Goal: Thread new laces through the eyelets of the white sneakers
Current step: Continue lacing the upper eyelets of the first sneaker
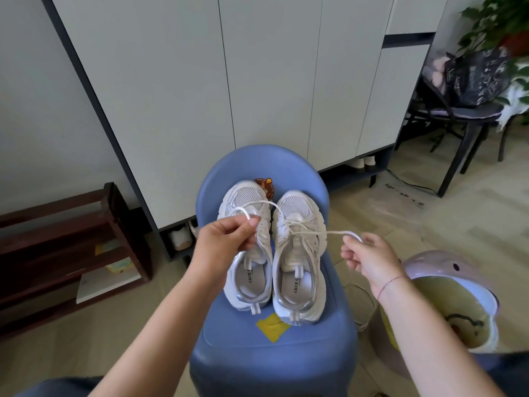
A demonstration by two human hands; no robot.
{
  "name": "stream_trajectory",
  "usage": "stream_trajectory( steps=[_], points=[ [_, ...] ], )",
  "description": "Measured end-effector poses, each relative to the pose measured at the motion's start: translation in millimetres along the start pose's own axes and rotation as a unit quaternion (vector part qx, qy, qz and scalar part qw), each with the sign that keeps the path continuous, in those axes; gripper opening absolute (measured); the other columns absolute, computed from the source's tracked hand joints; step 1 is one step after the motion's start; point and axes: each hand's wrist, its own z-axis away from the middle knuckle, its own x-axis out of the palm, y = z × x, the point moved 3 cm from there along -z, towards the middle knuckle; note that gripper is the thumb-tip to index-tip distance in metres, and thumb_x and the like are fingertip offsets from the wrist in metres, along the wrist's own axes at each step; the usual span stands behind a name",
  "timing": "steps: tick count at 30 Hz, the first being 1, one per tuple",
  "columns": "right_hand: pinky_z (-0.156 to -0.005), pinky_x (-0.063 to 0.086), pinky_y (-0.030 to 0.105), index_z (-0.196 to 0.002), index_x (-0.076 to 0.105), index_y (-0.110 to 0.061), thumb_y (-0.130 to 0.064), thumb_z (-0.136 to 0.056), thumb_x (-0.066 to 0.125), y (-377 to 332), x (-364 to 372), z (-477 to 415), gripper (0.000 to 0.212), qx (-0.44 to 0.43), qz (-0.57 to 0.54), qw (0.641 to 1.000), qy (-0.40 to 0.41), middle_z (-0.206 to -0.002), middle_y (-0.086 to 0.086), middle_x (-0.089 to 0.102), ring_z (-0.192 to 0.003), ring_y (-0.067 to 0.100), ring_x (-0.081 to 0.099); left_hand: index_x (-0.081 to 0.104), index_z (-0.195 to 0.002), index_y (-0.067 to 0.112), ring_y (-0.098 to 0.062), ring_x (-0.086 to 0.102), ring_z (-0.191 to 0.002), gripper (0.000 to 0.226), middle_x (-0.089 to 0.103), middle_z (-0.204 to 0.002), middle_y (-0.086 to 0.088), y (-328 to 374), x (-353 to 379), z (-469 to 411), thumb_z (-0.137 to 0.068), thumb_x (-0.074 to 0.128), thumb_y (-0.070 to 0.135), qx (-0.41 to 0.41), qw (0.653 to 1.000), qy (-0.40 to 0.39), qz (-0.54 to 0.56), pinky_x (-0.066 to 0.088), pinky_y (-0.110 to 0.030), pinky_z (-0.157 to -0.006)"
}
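Note:
Two white sneakers stand side by side on a blue chair (337, 325), toes pointing away from me. The right sneaker (297, 267) has a white lace (310, 234) running through its eyelets, both ends pulled out sideways. My left hand (226, 239) pinches one looped end of the lace above the left sneaker (249, 282), partly hiding that shoe's tongue. My right hand (369, 257) grips the other end, drawn out taut to the right of the chair. The left sneaker shows no lace where it is visible.
A yellow tape patch (272, 326) marks the chair seat. A dark wooden rack (71, 253) stands at the left, tall white cabinets (257, 81) behind the chair. A pale bin (446, 305) sits at my right, a black chair with a bag (469, 81) farther back.

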Motion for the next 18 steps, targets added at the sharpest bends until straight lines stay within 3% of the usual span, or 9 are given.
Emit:
stream_trajectory(
  steps=[1, 3, 6, 8, 9, 12, 14, 18],
  points=[
    [-0.063, 0.049, 0.024, -0.140, 0.033, -0.002, -0.010, -0.090, 0.061, 2.4, 3.4, 2.3, 0.058, -0.013, -0.003, 1.000, 0.014, -0.077, 0.006, 0.062, -0.068, 0.014, 0.058, 0.064, -0.075, -0.003, -0.011, 0.056, -0.067, 0.016, 0.062, -0.074, -0.005, -2.3, 5.0, -2.5, -0.086, 0.066, 0.007, -0.007, 1.000, -0.001, 0.001, 0.051, -0.018, -0.062],
    [-0.065, 0.052, 0.019, -0.144, 0.023, -0.004, -0.011, -0.090, 0.061, 2.0, 12.2, 13.2, 0.067, -0.057, 0.002, 0.998, 0.036, -0.076, 0.003, 0.063, -0.068, 0.011, 0.060, 0.064, -0.071, 0.000, -0.010, 0.061, -0.067, 0.015, 0.070, -0.086, -0.001, -6.6, 12.7, -8.4, -0.086, 0.065, 0.001, -0.022, 1.000, 0.003, 0.018, 0.053, -0.017, -0.064],
    [-0.069, 0.057, 0.031, -0.122, 0.050, -0.003, -0.014, -0.089, 0.062, -0.2, 28.1, 27.6, 0.037, -0.131, 0.043, 0.989, 0.054, -0.072, 0.001, 0.066, -0.062, 0.013, 0.065, 0.068, -0.074, 0.004, -0.009, 0.063, -0.064, 0.012, 0.072, -0.077, 0.005, -12.6, 18.1, -15.5, -0.085, 0.066, -0.001, -0.031, 0.999, 0.010, 0.023, 0.054, -0.018, -0.065],
    [-0.072, 0.058, 0.041, -0.096, 0.063, -0.008, -0.016, -0.089, 0.062, 3.5, 44.7, 33.1, 0.012, -0.139, 0.057, 0.989, 0.015, -0.070, 0.003, 0.069, -0.062, 0.017, 0.068, 0.069, -0.078, 0.003, -0.009, 0.063, -0.061, 0.008, 0.071, -0.070, 0.004, -16.7, 19.1, -19.2, -0.085, 0.067, 0.000, -0.031, 0.999, 0.024, 0.007, 0.054, -0.017, -0.064],
    [-0.071, 0.059, 0.043, -0.088, 0.065, -0.010, -0.018, -0.089, 0.062, 6.6, 55.0, 34.7, 0.009, -0.136, 0.071, 0.988, -0.013, -0.070, 0.005, 0.070, -0.064, 0.019, 0.069, 0.069, -0.079, 0.002, -0.009, 0.062, -0.059, 0.006, 0.070, -0.069, 0.003, -18.1, 19.1, -20.8, -0.085, 0.068, 0.000, -0.028, 0.999, 0.034, -0.002, 0.054, -0.017, -0.062],
    [-0.069, 0.055, 0.034, -0.076, 0.065, -0.011, -0.032, -0.089, 0.059, 16.2, 84.9, 35.5, 0.026, -0.139, 0.204, 0.967, -0.063, -0.069, 0.002, 0.069, -0.068, 0.019, 0.066, 0.070, -0.075, 0.006, -0.007, 0.059, -0.057, 0.010, 0.069, -0.069, 0.003, -19.6, 17.4, -24.5, -0.084, 0.069, 0.001, -0.016, 0.997, 0.063, -0.030, 0.052, -0.015, -0.059],
    [-0.060, 0.042, 0.030, -0.072, 0.060, -0.006, -0.034, -0.092, 0.053, 21.0, 97.6, 34.4, 0.035, -0.136, 0.270, 0.952, -0.050, -0.068, 0.006, 0.063, -0.068, 0.024, 0.058, 0.069, -0.071, 0.009, -0.008, 0.059, -0.059, 0.014, 0.069, -0.070, 0.003, -19.9, 15.0, -26.4, -0.084, 0.070, 0.003, -0.008, 0.996, 0.065, -0.054, 0.051, -0.016, -0.060],
    [-0.062, 0.039, 0.030, -0.080, 0.057, -0.007, -0.032, -0.093, 0.051, 32.6, 110.5, 32.6, 0.029, -0.119, 0.236, 0.964, -0.021, -0.074, 0.005, 0.062, -0.072, 0.024, 0.056, 0.067, -0.067, 0.016, -0.007, 0.059, -0.062, 0.020, 0.069, -0.074, 0.005, -22.7, 10.3, -29.2, -0.084, 0.071, 0.007, 0.008, 0.994, 0.056, -0.096, 0.048, -0.017, -0.062]
  ],
)
